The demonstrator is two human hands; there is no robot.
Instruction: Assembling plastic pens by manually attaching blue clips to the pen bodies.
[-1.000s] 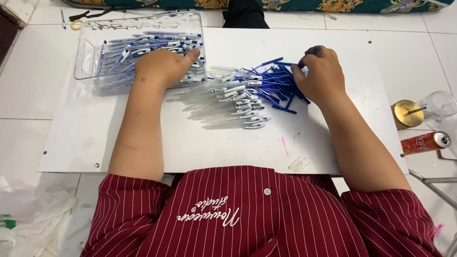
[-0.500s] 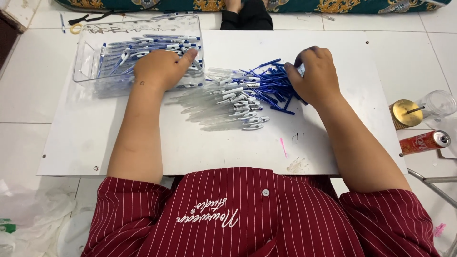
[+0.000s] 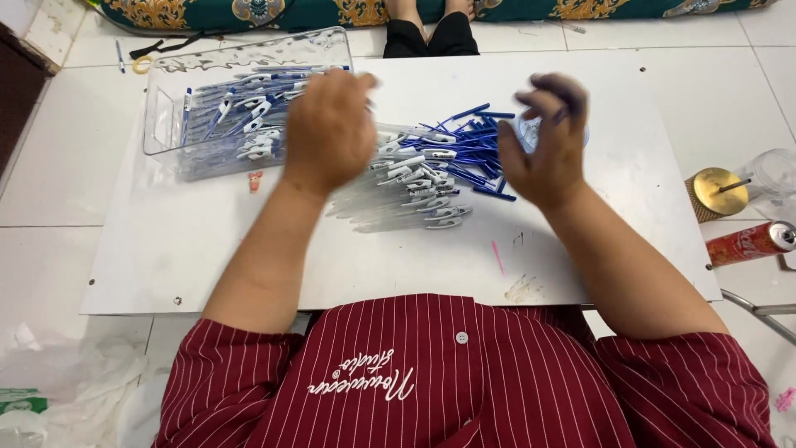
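Pen assembly, roughly midway by the look of it; clear plastic tray [image 3: 166, 108] at the far left of the white tabletop [image 3: 191, 249] already holds a fair batch of finished pens [image 3: 240, 124]; a loose heap of clear barrels with white clips [image 3: 414, 187] and blue refills [image 3: 473, 145] lies between the hands, not yet done; left hand [image 3: 330, 129] hovers just above the heap by the tray, fingers loosely together, blurred, cannot tell if they hold anything; right hand [image 3: 547, 145] raised over the refills, fingers curled, ink-stained, grip unclear.
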